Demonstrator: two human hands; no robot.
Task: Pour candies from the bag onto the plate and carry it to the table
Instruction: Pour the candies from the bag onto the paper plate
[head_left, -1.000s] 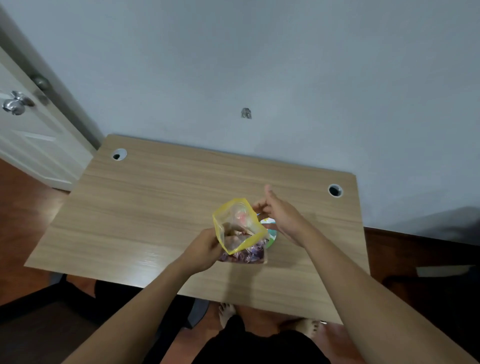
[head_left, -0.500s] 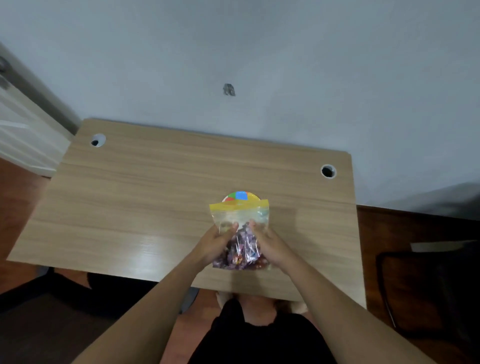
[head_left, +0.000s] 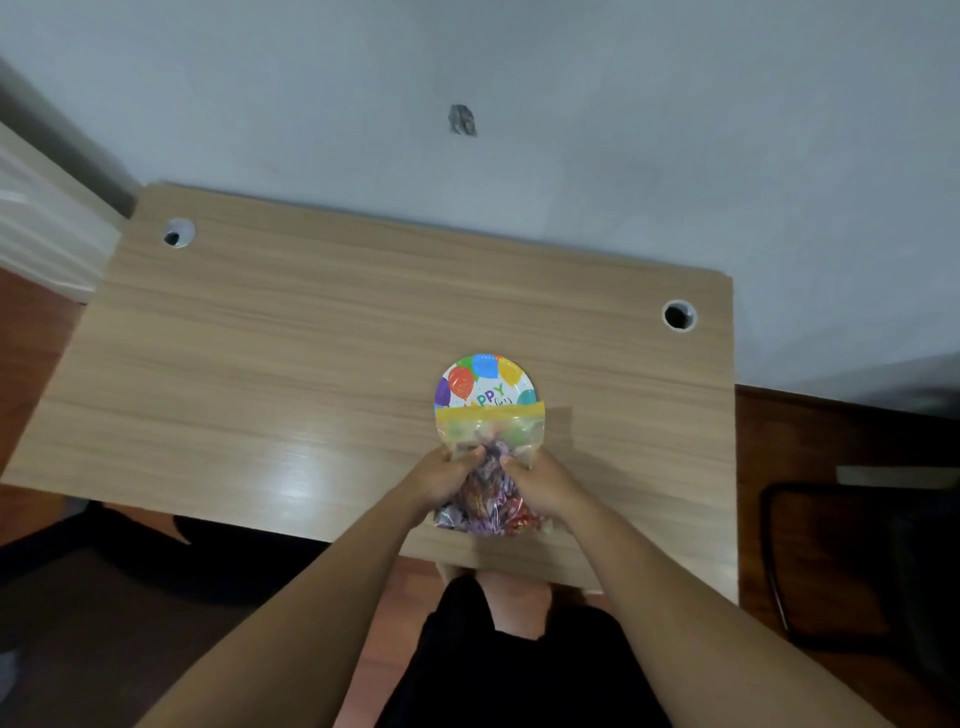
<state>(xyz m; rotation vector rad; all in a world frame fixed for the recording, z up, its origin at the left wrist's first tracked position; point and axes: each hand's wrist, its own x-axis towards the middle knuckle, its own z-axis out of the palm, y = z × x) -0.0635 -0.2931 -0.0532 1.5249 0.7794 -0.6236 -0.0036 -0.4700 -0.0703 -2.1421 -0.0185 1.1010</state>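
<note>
A clear bag (head_left: 491, 428) with a yellow zip strip holds wrapped candies (head_left: 488, 499) bunched in its near end. My left hand (head_left: 441, 475) and my right hand (head_left: 543, 483) both grip the bag around its middle. The bag's yellow mouth points away from me and lies over the near part of a small paper plate (head_left: 485, 379) printed with coloured balloons. The plate rests on the wooden desk (head_left: 291, 364). No candy shows on the plate's visible part.
The desk stands against a pale wall and has a cable hole at the back left (head_left: 178, 233) and back right (head_left: 679, 315). A white door (head_left: 36, 223) is at the left. A dark chair frame (head_left: 831, 561) stands on the floor at the right.
A second ago the bag was held upright with its mouth open; now both hands hold it by the middle, tipped flat with the mouth over the plate. The plate shows more.
</note>
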